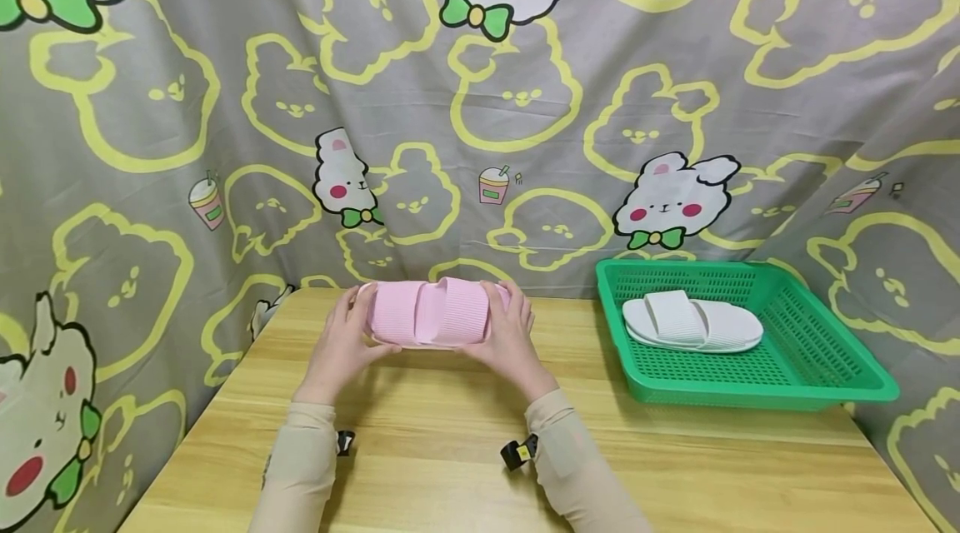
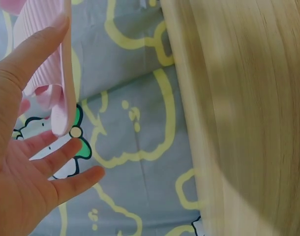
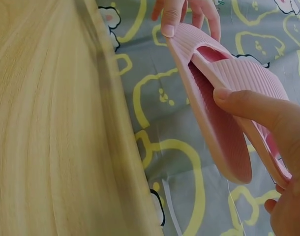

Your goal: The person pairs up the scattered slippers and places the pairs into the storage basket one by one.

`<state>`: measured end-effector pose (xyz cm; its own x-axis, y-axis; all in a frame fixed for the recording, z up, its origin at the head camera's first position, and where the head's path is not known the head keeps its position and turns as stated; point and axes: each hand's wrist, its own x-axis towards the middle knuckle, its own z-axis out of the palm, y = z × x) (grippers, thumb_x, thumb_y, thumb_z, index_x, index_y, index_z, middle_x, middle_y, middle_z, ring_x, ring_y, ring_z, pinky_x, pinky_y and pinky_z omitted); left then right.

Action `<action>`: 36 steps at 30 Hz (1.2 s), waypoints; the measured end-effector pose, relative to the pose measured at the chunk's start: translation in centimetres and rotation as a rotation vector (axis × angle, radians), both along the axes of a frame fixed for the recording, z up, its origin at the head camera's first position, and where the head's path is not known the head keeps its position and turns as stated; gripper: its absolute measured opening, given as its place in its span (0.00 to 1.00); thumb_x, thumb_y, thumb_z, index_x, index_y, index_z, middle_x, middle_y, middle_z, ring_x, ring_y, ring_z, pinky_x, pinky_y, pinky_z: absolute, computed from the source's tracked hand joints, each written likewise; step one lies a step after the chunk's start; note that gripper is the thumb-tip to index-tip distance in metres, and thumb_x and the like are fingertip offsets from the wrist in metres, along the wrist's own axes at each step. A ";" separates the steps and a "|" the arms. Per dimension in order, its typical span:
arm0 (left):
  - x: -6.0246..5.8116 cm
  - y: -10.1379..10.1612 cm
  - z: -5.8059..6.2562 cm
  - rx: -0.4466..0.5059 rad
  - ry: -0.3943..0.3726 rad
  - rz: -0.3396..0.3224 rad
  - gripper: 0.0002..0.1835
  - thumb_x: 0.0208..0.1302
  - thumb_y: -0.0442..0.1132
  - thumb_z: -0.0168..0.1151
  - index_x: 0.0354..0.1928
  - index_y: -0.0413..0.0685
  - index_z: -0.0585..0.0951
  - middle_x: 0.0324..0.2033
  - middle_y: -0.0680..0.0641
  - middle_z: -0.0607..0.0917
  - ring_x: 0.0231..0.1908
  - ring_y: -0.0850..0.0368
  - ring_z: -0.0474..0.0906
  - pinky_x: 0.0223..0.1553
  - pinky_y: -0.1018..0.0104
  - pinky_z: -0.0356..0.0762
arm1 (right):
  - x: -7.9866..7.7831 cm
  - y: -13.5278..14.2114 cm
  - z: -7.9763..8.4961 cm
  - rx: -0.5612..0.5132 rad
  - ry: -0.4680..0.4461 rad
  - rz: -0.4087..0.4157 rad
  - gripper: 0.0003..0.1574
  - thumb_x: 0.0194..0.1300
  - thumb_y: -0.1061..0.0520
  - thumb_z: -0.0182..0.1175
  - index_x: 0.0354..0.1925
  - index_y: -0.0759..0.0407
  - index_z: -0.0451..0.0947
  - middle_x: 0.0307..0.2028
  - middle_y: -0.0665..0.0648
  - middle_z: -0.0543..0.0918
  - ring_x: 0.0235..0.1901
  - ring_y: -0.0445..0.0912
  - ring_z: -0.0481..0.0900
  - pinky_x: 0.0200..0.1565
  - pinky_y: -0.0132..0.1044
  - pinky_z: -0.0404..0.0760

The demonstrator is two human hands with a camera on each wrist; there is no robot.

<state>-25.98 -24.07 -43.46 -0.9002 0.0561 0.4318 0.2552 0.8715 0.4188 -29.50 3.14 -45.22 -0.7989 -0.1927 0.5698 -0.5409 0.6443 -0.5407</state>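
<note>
A pair of pink slide slippers [image 1: 395,312], with ribbed straps, is held up between both hands over the far part of the table. My left hand [image 1: 339,347] grips the left end, its thumb along the near edge. In the left wrist view that hand's thumb lies on the slipper [image 2: 42,64] while its other fingers spread behind. My right hand [image 1: 513,343] grips the right end. The right wrist view shows the two slippers [image 3: 204,98] overlapping in opposite directions, the right thumb against a strap edge.
A green plastic basket [image 1: 750,393] stands on the table's right side, with white slide slippers [image 1: 731,325] lying in it. The wooden table [image 1: 427,466] meets a patterned grey curtain [image 1: 420,100] behind. Small black devices [image 1: 517,454] sit at both wrists.
</note>
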 end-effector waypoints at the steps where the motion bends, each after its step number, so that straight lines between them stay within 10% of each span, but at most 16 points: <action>1: 0.0 0.0 0.0 -0.011 0.002 -0.001 0.59 0.40 0.54 0.81 0.74 0.56 0.57 0.69 0.34 0.60 0.65 0.30 0.62 0.63 0.33 0.63 | 0.0 0.0 0.0 0.000 -0.002 0.006 0.70 0.27 0.47 0.85 0.67 0.50 0.60 0.66 0.70 0.56 0.64 0.63 0.54 0.61 0.58 0.57; 36: -0.1 0.6 -0.8 -0.170 -0.090 -0.042 0.67 0.32 0.53 0.84 0.75 0.61 0.52 0.71 0.35 0.59 0.68 0.33 0.56 0.62 0.31 0.61 | -0.2 0.7 -0.2 0.036 -0.083 0.107 0.70 0.26 0.47 0.85 0.67 0.48 0.61 0.66 0.67 0.55 0.66 0.61 0.51 0.64 0.61 0.53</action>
